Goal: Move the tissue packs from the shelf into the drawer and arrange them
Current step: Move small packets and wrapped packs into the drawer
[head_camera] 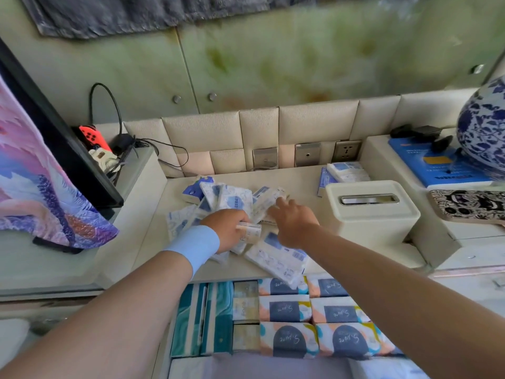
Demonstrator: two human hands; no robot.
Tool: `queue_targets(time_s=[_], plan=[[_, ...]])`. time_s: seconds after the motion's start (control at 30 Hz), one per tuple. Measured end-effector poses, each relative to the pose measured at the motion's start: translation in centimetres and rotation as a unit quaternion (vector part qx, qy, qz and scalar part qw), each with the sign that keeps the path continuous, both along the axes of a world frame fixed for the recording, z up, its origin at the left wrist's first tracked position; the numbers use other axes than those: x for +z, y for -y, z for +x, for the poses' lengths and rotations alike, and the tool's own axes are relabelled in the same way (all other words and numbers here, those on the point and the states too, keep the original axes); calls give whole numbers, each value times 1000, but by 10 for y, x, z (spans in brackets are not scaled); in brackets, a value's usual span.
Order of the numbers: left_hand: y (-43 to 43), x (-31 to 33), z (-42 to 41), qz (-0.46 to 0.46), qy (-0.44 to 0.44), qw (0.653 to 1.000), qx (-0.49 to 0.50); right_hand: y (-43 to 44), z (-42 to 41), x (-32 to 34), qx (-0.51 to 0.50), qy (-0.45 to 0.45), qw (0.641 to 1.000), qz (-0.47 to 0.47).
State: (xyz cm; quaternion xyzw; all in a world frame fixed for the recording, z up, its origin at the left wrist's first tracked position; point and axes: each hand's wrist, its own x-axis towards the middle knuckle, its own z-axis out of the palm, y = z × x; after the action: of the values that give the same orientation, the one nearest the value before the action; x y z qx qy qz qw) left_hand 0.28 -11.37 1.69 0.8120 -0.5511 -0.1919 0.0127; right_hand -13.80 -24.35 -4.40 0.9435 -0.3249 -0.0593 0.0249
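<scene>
Several small white-and-blue tissue packs [235, 199] lie in a loose heap on the cream shelf [300, 179]. My left hand [228, 229], with a light blue wristband, grips a small pack [250, 231] at the heap's near side. Over the heap's right part my right hand [293, 224] reaches, its fingers touching a pack [269, 199]; its grip is hidden. Below the shelf the open drawer [175, 318] holds rows of larger packs: teal ones [202, 318] on the left, patterned navy-labelled ones [314, 321] on the right. One large pack [278, 259] hangs over the shelf's front edge.
A white tissue box [369, 214] stands right of the heap, with two more packs [345, 172] behind it. Wall sockets [307, 154] line the back panel. Far right are a blue-and-white vase [483, 124] and a blue booklet [437, 165]. A screen [54, 132], cables and a red controller [91, 136] sit left.
</scene>
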Motion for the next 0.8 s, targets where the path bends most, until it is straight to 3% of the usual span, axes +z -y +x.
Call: queue_targets(time_s=[0.07,0.2,0.33,0.43,0.53,0.63,0.8], plan=[[4,-6,0,2,38,999,-36,2,3,-10,0,-10,1000,15],[15,-16,-6,31,51,996,-72,5,8,-19,-61,65,986,139],[28,-19,-6,45,81,993,-79,15,13,-20,-45,93,984,147],[39,-16,-8,58,110,986,-108,24,19,-15,-49,66,983,163],[50,-18,-7,72,101,986,-113,33,21,-9,-93,41,988,114],[59,-23,-5,73,103,987,-103,47,22,-5,-146,93,981,86],[63,-28,9,83,133,987,-41,66,34,-7,-91,96,985,110]])
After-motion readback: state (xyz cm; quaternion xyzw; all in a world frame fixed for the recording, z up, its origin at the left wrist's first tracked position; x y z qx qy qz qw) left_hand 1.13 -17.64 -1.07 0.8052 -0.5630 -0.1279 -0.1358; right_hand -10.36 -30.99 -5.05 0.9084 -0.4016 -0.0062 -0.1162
